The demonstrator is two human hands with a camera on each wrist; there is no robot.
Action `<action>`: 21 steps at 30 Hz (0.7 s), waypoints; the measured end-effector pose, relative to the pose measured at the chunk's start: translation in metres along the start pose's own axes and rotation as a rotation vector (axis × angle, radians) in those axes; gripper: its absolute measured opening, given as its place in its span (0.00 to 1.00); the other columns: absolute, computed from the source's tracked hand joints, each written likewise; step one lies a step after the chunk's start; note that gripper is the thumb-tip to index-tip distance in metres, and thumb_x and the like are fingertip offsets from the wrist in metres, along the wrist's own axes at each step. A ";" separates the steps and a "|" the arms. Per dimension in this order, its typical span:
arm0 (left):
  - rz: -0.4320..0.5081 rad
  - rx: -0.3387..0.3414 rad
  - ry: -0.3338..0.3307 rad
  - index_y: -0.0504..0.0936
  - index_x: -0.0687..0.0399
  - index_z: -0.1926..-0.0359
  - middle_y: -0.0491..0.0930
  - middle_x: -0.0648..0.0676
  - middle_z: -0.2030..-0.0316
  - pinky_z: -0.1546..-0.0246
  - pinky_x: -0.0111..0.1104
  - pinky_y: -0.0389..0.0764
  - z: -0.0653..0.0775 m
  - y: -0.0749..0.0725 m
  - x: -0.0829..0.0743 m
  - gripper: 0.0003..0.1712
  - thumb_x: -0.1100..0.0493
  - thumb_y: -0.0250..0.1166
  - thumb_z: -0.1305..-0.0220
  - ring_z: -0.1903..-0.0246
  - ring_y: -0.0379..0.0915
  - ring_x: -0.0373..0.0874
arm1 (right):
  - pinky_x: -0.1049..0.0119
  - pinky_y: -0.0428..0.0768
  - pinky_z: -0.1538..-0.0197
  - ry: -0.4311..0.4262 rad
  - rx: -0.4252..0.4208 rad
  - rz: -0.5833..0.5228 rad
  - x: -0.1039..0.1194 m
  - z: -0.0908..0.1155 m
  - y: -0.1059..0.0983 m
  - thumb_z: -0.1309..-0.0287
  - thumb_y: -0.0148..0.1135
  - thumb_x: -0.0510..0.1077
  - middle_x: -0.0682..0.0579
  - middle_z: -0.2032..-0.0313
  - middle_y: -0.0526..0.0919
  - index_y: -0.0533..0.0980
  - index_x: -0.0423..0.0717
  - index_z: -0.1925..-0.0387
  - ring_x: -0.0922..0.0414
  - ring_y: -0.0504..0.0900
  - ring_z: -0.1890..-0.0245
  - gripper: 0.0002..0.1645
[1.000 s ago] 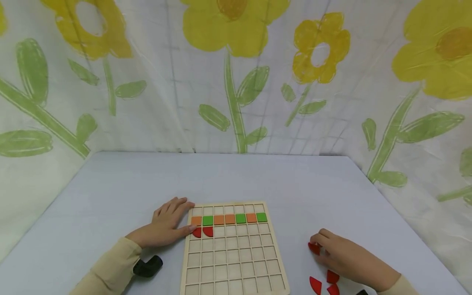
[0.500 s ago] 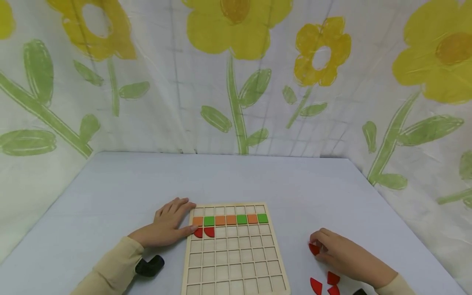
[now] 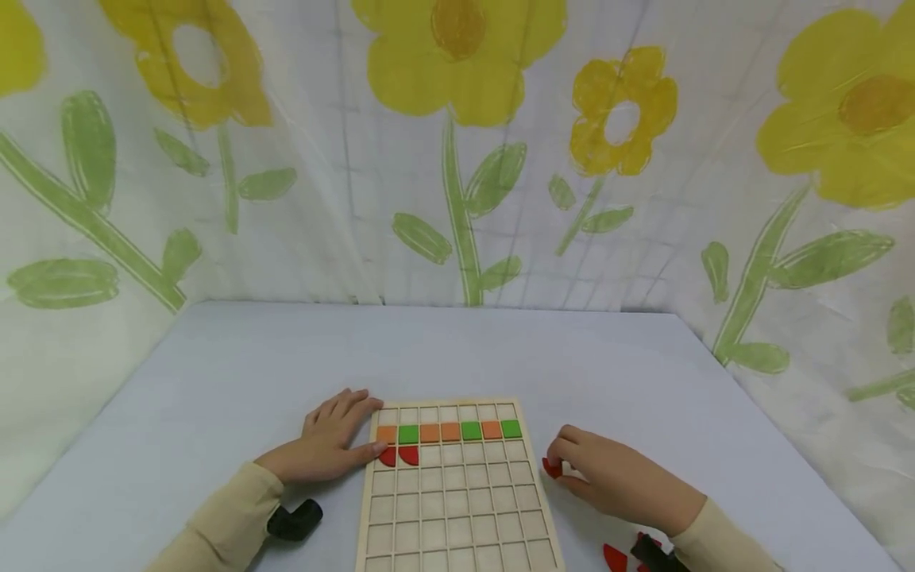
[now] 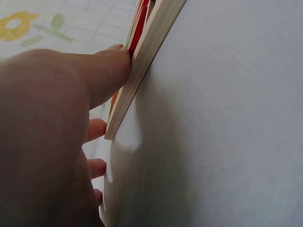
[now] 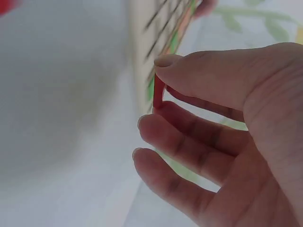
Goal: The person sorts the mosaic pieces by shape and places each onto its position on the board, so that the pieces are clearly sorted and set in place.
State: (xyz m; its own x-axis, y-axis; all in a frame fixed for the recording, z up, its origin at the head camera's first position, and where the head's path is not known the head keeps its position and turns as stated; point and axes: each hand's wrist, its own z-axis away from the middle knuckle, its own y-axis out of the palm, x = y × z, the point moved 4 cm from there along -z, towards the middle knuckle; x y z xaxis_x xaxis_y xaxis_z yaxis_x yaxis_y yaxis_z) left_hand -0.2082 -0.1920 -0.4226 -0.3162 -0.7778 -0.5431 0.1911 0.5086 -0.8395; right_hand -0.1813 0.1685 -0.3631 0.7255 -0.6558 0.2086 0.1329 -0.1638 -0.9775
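A wooden grid board [image 3: 457, 477] lies on the table, with a row of orange and green square tiles [image 3: 450, 431] near its far end. Two red quarter-circle pieces [image 3: 409, 455] sit in the row below, at the left. My left hand [image 3: 325, 441] rests at the board's left edge, thumb on the rim beside the first red piece, fingers straight; the left wrist view shows the thumb against the wooden side [image 4: 137, 75]. Just right of the board, my right hand [image 3: 618, 477] pinches a red quarter-circle piece [image 5: 158, 91] between thumb and fingers.
More red pieces [image 3: 615, 558] lie on the white table [image 3: 286, 349] near the right wrist, partly hidden by a black wrist device [image 3: 656, 554]. Another black device [image 3: 295, 520] is at the left wrist. A flower-printed curtain [image 3: 322, 199] hangs behind the table.
My right hand has moved left toward the board, carrying the red quarter-circle piece off its spot near the other red pieces. The left hand has kept its place on the board.
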 end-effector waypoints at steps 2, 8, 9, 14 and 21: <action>0.003 0.010 -0.010 0.62 0.48 0.33 0.52 0.62 0.29 0.39 0.65 0.41 0.000 0.000 -0.001 0.39 0.33 0.56 0.37 0.29 0.37 0.67 | 0.76 0.75 0.65 -0.035 0.000 0.013 0.011 -0.012 -0.002 0.44 0.67 0.42 0.65 0.61 0.73 0.74 0.55 0.62 0.68 0.72 0.67 0.10; 0.001 0.014 -0.011 0.62 0.50 0.33 0.52 0.63 0.30 0.39 0.66 0.41 0.003 0.000 -0.004 0.38 0.35 0.55 0.35 0.29 0.37 0.68 | 0.79 0.73 0.65 -0.125 0.027 0.031 0.036 -0.046 -0.001 0.41 0.65 0.45 0.63 0.63 0.74 0.74 0.55 0.66 0.70 0.71 0.68 0.06; 0.001 0.014 -0.011 0.62 0.50 0.33 0.52 0.63 0.30 0.39 0.66 0.41 0.003 0.000 -0.004 0.38 0.35 0.55 0.35 0.29 0.37 0.68 | 0.79 0.73 0.64 -0.141 0.029 0.039 0.039 -0.051 0.000 0.40 0.65 0.45 0.63 0.63 0.75 0.74 0.55 0.66 0.70 0.72 0.68 0.06; 0.005 0.007 -0.002 0.63 0.50 0.33 0.52 0.63 0.30 0.39 0.65 0.41 0.003 0.002 -0.003 0.38 0.34 0.55 0.36 0.30 0.38 0.68 | 0.81 0.72 0.64 -0.226 -0.002 0.071 0.050 -0.076 0.008 0.39 0.64 0.46 0.62 0.62 0.75 0.74 0.55 0.65 0.68 0.75 0.67 0.05; -0.008 -0.017 0.006 0.63 0.48 0.34 0.54 0.63 0.31 0.40 0.65 0.41 0.001 0.004 -0.004 0.38 0.32 0.55 0.37 0.30 0.39 0.67 | 0.81 0.71 0.63 -0.269 0.002 0.081 0.063 -0.102 0.020 0.39 0.63 0.48 0.63 0.64 0.76 0.74 0.57 0.66 0.71 0.73 0.68 0.05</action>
State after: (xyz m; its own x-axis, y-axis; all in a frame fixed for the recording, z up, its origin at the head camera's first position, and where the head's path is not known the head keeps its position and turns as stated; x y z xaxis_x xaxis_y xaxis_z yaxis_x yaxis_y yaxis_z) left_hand -0.2054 -0.1874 -0.4234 -0.3234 -0.7796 -0.5364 0.1731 0.5085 -0.8435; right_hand -0.2018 0.0489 -0.3669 0.8868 -0.4478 0.1145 0.0687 -0.1175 -0.9907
